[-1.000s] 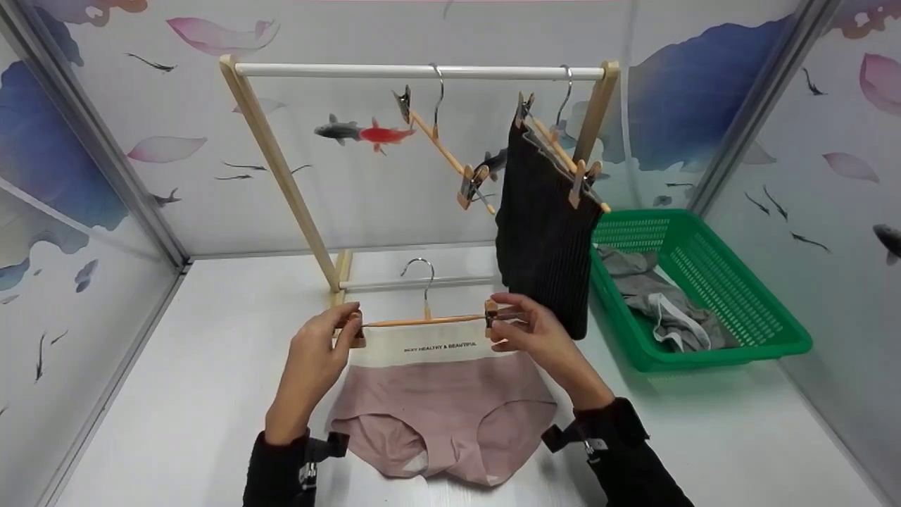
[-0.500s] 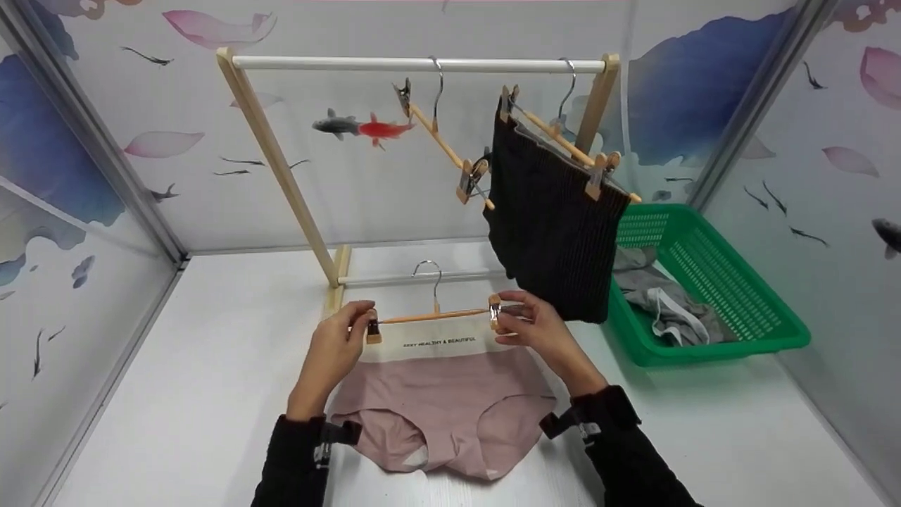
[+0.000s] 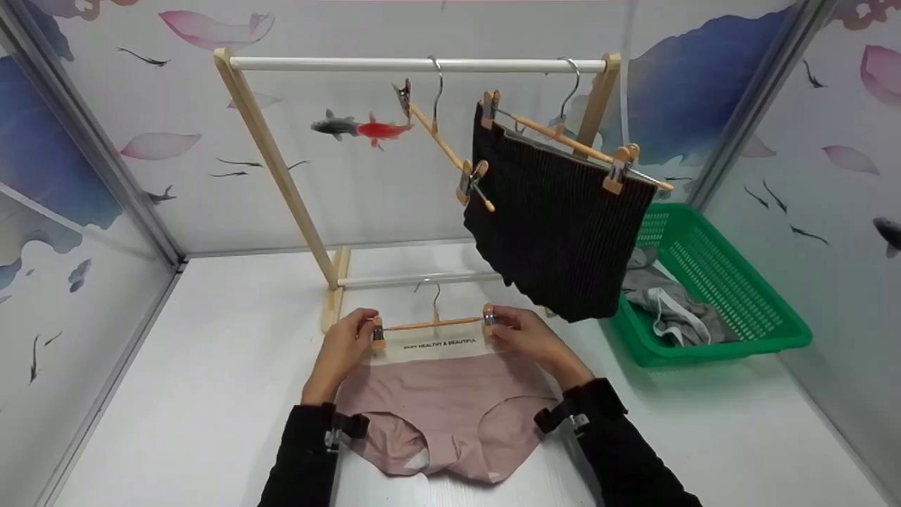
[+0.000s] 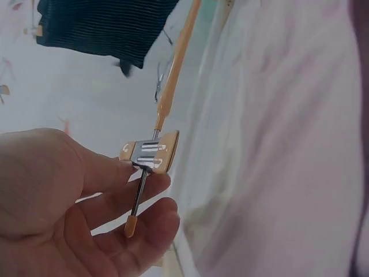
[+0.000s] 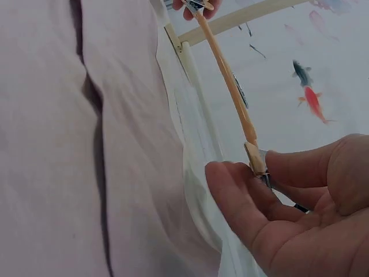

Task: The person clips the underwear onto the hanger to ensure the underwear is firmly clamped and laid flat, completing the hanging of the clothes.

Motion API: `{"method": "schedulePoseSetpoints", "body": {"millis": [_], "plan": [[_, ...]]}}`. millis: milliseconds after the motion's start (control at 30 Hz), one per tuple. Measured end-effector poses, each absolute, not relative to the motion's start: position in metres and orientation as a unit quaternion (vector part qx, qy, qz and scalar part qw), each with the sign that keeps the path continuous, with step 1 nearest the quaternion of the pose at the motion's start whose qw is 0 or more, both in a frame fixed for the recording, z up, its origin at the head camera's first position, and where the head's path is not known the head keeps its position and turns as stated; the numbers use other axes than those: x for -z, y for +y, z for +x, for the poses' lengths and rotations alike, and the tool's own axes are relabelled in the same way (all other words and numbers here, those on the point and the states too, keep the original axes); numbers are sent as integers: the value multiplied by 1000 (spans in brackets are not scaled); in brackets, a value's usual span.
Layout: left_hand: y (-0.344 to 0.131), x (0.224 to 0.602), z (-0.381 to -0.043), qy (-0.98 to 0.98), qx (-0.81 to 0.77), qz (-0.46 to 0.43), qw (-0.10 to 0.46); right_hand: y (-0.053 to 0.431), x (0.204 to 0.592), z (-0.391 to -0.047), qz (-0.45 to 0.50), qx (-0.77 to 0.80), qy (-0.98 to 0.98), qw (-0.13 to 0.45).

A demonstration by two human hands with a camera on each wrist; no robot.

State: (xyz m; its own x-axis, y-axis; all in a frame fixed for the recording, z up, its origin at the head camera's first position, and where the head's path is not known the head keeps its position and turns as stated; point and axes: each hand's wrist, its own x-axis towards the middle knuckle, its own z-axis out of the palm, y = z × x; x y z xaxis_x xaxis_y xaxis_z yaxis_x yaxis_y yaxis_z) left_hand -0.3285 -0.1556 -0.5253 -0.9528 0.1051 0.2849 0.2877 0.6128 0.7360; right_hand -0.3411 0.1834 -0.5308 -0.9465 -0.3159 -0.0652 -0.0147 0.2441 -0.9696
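Note:
A wooden clip hanger (image 3: 415, 324) with a metal hook is held level across the cream waistband of pink underpants (image 3: 450, 394), which lie spread on the white table. My left hand (image 3: 343, 345) pinches the hanger's left clip (image 4: 151, 152) between thumb and fingers. At the other end, my right hand (image 3: 531, 339) pinches the right clip (image 5: 255, 160). In the left wrist view the clip stands beside the fabric, with the thin metal rod end passing by my fingers. The waistband carries printed lettering.
Behind my hands stands a wooden rack with a white rail (image 3: 338, 64). From it hang a bare clip hanger (image 3: 438, 144) and a black ribbed garment (image 3: 556, 218) on another hanger. A green basket (image 3: 760, 345) with grey clothing (image 3: 676, 306) is at the right.
My left hand has shifted right with its clip, while the right hand has stayed nearly in place. The hanging black garment has swung round to face me more broadly.

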Motion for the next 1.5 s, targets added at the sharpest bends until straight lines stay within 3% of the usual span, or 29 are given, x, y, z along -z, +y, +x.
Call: {"method": "schedulePoseSetpoints", "body": {"millis": [133,500,1500], "plan": [[-154,531,-333,-895,430,-85,85,185,533,-341,-162,586,778,155],[-154,535,-341,-876,472,-94,23,177,533,-339,-51,606,776,164],[-150,547,-357,-886,435,-163,2,181,536,-346,-65,580,792,179]]}}
